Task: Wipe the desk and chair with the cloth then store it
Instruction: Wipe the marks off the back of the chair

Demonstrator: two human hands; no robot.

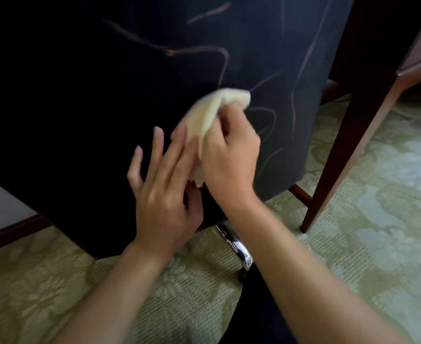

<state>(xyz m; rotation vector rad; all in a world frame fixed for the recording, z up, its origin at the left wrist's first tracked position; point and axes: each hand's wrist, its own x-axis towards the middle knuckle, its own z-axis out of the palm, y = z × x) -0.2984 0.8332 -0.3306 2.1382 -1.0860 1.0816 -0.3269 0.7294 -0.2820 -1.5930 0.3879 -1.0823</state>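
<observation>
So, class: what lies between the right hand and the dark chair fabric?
The head view shows the pale yellow cloth, gripped by the right hand against the chair.

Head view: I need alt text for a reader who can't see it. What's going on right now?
A person's right hand grips a pale yellow cloth against the dark upholstered chair, while the left hand, its fingers straight, touches the cloth's lower edge. A chrome chair leg and a wooden desk leg stand on patterned green carpet.
</observation>
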